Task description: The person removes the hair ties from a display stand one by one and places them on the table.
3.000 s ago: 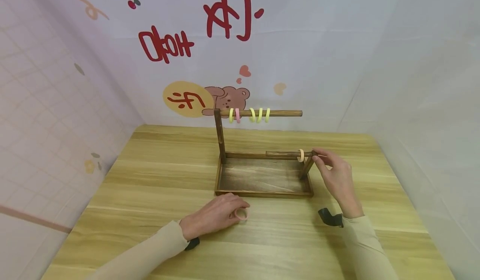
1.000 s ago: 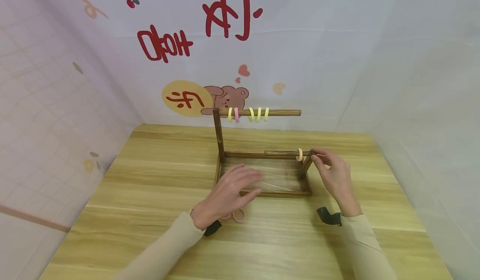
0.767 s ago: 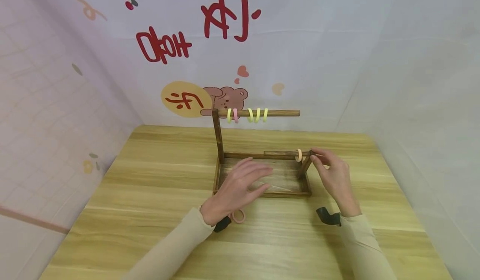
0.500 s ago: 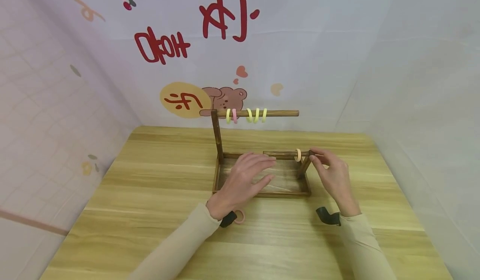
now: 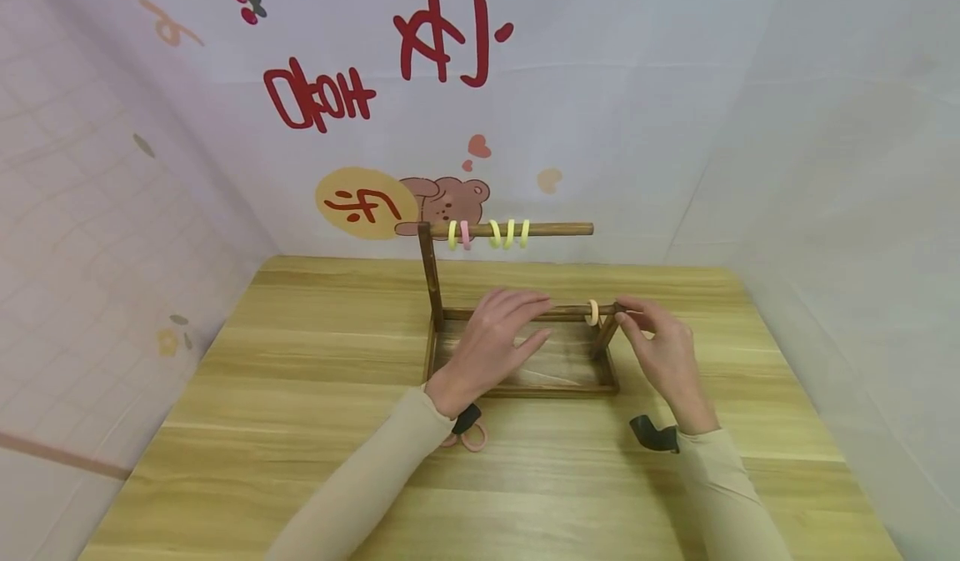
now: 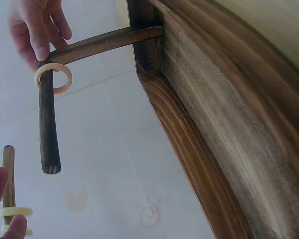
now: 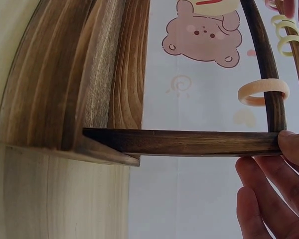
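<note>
The rack [image 5: 566,359] is grained wood, the peach ring [image 7: 259,86] matt, the tabletop [image 5: 570,486] wood-grained.

Soft Light Fills Tabletop

The table [image 5: 570,494] is lit brightly and evenly, with a soft shadow cast inward of the sleeve [image 5: 727,494] behind the right hand [image 5: 663,353]. Both wrist views are rendered dimmer; in the left one, the tray rim [image 6: 182,134] beyond the left hand [image 5: 491,336] is bowed by wide-angle distortion.

Saw bold red characters [image 5: 482,36] on the white backdrop [image 5: 637,127], plus smaller red strokes [image 5: 366,206] inside its printed yellow oval [image 5: 375,229]; could not read any of them with certainty.
</note>
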